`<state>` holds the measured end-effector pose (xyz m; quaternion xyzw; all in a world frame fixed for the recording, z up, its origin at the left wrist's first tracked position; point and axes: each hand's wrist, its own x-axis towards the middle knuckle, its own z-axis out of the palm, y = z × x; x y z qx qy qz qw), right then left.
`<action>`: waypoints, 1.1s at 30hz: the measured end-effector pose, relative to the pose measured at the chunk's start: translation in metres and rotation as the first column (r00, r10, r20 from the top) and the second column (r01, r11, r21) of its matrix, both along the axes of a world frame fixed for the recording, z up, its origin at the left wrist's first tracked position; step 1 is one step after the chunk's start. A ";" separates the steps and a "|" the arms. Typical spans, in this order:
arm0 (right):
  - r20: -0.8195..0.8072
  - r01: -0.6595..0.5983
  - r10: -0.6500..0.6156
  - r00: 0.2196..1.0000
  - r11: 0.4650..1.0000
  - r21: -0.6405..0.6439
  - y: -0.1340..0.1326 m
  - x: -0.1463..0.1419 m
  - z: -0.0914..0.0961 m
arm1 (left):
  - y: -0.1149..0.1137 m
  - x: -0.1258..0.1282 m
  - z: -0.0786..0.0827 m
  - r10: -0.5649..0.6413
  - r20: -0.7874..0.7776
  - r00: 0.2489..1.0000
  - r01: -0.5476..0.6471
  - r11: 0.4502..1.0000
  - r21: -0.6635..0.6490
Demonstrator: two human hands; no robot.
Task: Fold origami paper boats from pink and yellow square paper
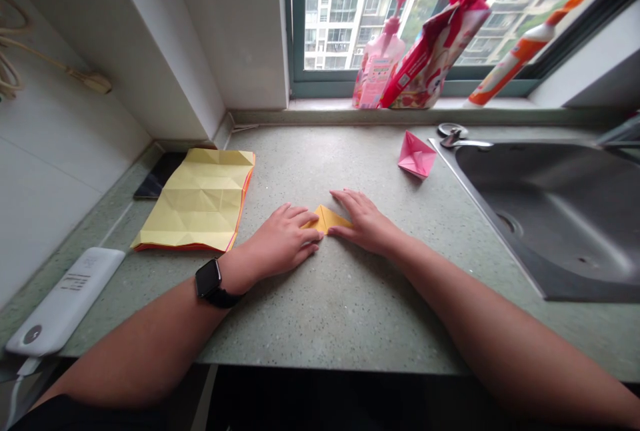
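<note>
A small piece of folded yellow paper (325, 218) lies on the counter between my hands, with a peak pointing away from me and a crease down its middle. My left hand (280, 238), with a black watch (209, 280) on the wrist, rests palm down over the paper's left end, fingers spread and some fingertips on it. At the right end, my right hand (363, 221) touches the paper near the thumb. Its other fingers stretch out beyond the paper, apart from the thumb. The paper's outer ends are partly hidden under the hands.
Creased yellow sheets (200, 201) lie stacked at left, over a dark flat device (157, 176). A white power bank (67, 301) with a cable sits nearer. A pink folded-paper shape (417, 156) stands beside the steel sink (500, 218). Bottles and a red pouch (425, 58) line the windowsill.
</note>
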<state>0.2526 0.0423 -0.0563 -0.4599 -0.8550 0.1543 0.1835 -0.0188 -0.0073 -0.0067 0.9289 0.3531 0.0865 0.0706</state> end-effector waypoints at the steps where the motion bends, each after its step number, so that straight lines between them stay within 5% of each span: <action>1: -0.006 0.001 -0.001 1.000 1.000 -0.004 0.000 0.001 -0.001 | 0.000 0.000 0.002 0.008 -0.005 1.000 -0.008 1.000 0.003; 21: 0.004 -0.031 0.031 0.999 0.991 -0.128 0.019 0.038 -0.002 | -0.002 -0.017 0.028 0.113 -0.130 0.985 -0.119 0.992 -0.036; 33: -0.006 -0.078 0.078 0.997 0.980 -0.183 0.034 0.062 0.002 | 0.004 -0.022 0.022 0.119 -0.072 0.990 -0.120 0.993 -0.010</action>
